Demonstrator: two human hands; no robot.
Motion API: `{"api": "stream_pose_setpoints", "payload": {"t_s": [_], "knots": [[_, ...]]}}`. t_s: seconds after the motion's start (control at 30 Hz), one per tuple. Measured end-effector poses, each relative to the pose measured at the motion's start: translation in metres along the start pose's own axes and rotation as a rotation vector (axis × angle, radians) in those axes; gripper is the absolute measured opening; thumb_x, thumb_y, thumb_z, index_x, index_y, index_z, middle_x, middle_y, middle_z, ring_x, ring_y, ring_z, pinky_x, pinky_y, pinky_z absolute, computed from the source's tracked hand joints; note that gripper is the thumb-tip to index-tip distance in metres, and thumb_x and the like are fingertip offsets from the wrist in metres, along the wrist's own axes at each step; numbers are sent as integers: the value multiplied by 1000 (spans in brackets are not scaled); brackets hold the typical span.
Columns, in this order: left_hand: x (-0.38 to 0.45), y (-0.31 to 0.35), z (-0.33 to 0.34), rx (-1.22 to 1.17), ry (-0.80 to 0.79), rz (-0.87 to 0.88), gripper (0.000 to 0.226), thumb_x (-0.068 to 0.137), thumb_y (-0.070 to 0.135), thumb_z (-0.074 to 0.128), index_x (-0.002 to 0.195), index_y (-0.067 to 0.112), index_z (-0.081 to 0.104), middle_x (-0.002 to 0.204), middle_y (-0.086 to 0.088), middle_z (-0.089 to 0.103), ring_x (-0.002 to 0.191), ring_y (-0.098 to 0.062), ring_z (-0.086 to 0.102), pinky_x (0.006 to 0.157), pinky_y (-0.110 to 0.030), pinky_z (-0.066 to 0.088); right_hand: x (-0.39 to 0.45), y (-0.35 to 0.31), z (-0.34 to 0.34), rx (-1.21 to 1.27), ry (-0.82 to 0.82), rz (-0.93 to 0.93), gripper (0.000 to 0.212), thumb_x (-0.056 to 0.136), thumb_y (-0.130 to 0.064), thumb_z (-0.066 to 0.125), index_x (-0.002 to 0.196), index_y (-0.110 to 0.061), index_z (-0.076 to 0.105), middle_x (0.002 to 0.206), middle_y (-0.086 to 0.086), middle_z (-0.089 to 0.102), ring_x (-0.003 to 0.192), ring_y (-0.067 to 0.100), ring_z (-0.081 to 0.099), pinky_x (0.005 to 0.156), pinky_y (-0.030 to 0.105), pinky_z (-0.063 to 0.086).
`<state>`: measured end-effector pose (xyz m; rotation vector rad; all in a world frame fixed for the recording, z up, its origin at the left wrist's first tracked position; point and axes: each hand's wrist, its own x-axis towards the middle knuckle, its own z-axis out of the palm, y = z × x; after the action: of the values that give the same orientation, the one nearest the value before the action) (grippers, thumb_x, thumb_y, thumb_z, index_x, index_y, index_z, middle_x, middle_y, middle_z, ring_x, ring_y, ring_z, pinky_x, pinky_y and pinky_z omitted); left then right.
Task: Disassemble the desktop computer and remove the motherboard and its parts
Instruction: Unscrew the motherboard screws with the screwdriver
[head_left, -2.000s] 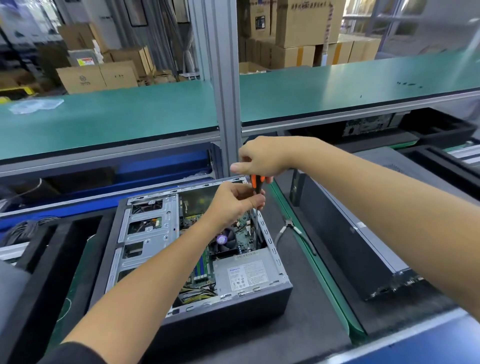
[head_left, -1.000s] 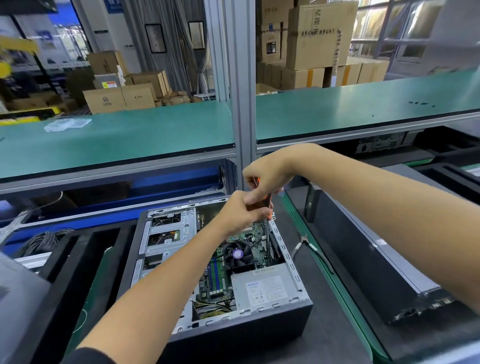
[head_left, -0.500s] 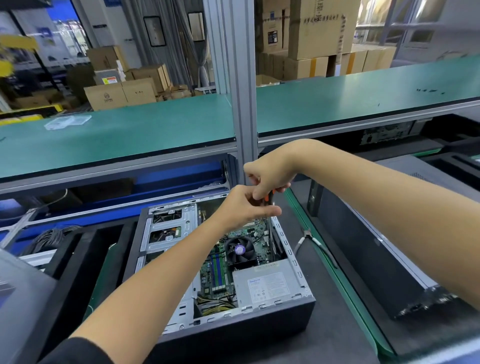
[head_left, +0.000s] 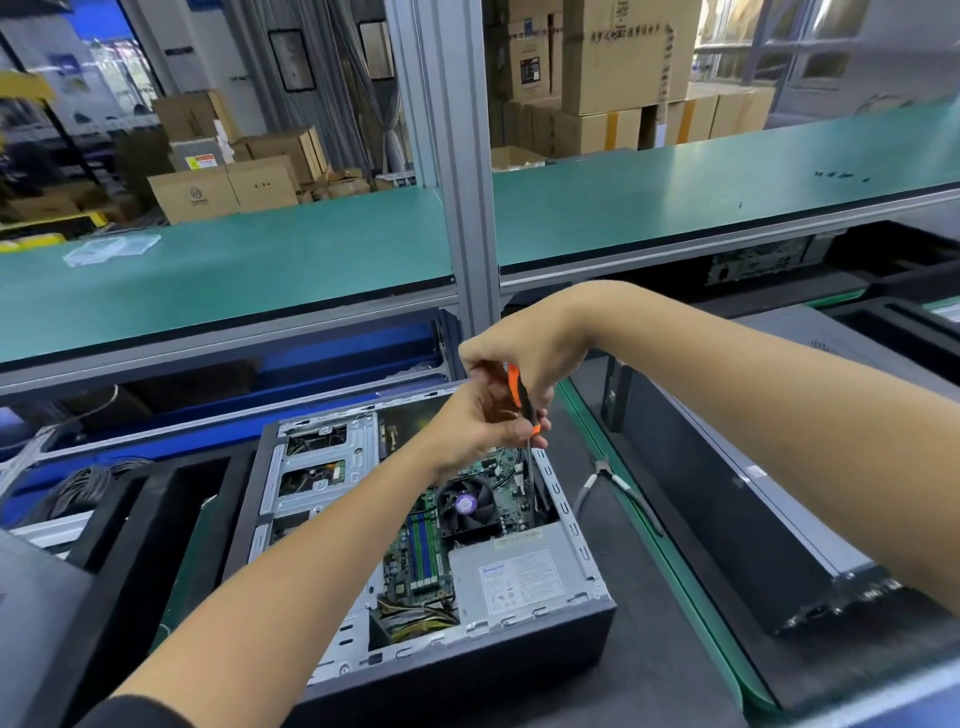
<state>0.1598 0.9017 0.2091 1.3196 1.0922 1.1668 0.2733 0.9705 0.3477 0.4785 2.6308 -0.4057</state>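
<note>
Head view: the open desktop computer (head_left: 415, 545) lies on its side on the dark bench (head_left: 649, 670), motherboard (head_left: 421, 551), fan (head_left: 466, 504) and power supply (head_left: 514, 577) exposed. The right hand (head_left: 524, 358) has its grip curled round the orange-handled screwdriver (head_left: 521, 397), shaft pointing down inside the case's right wall. The left hand (head_left: 483, 423) pinches the shaft just below. Pliers (head_left: 605, 475) lie right of the case.

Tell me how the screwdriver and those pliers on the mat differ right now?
The screwdriver stands nearly upright, gripped by both hands, its shaft reaching down into the open computer case; the pliers lie flat and untouched on the dark mat beside it. The screwdriver's handle is orange and black, the pliers' look grey. Both are hand tools.
</note>
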Motion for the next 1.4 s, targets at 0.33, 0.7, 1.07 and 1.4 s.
{"api": "stream_pose_setpoints", "payload": {"t_s": [0.33, 0.7, 1.07, 1.4], "knots": [[-3, 4, 0, 129, 79, 71, 47, 66, 23, 88, 105, 37, 67, 83, -8, 68, 75, -20, 68, 72, -31, 56, 2, 4, 2, -54, 174, 131, 43, 92, -52, 53, 88, -10, 61, 73, 6, 70, 56, 19, 69, 53, 28, 54], [-3, -9, -3, 12, 47, 6, 33, 89, 4, 61, 115, -11, 46, 104, -10, 71, 101, -26, 67, 87, -33, 53, 4, 11, -2, -195, -15, 113, 16, 86, -8, 67, 86, -18, 55, 81, 1, 63, 75, 18, 62, 63, 27, 49], [-7, -9, 1, -37, -7, -12, 22, 80, 0, 66, 100, 8, 67, 90, -10, 71, 85, -31, 70, 80, -39, 55, 8, 1, -5, -19, -104, 31, 27, 81, -2, 68, 100, -18, 56, 89, 7, 73, 73, 16, 64, 54, 23, 48], [-4, -4, -4, 102, 158, 4, 48, 60, 20, 91, 93, 42, 64, 82, -17, 57, 68, -28, 52, 45, -27, 41, 6, 1, -2, 16, 103, 248, 66, 89, -66, 50, 75, -3, 60, 49, 5, 66, 45, 19, 66, 45, 23, 51]]}}
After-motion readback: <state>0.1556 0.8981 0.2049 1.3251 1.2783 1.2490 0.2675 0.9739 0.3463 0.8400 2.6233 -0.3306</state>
